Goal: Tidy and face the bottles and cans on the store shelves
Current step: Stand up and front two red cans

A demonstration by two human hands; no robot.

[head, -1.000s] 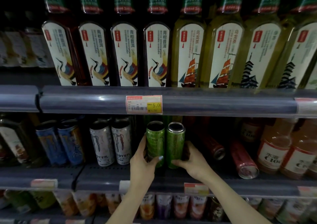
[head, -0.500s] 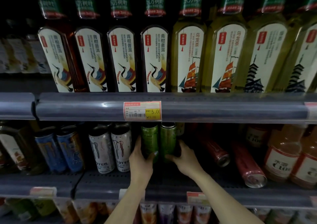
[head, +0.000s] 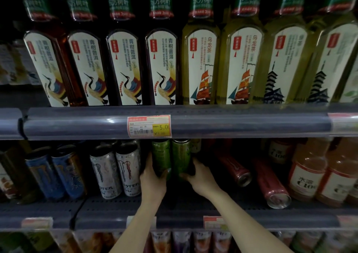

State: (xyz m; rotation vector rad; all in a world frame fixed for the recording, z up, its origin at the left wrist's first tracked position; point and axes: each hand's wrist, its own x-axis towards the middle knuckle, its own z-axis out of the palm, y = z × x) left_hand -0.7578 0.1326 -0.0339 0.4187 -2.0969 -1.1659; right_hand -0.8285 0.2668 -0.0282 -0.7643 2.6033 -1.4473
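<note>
Two tall green cans stand side by side, upright, on the middle shelf (head: 193, 208). My left hand (head: 153, 177) is wrapped around the left green can (head: 160, 155). My right hand (head: 201, 177) grips the right green can (head: 181, 157) from its right side. Both cans sit deep under the upper shelf rail, so their tops are partly hidden. Two white cans (head: 118, 173) stand just to the left, and blue cans (head: 56, 173) stand further left.
Two red cans (head: 271, 183) lie on their sides right of my hands. Orange drink bottles (head: 310, 171) stand at the far right. Tall tea bottles (head: 160, 68) line the upper shelf, above a price tag (head: 149, 126). More drinks fill the bottom shelf.
Both hands have pushed the two green cans back into the shelf, away from the front edge. The view has tilted so that the shelves sit lower in frame.
</note>
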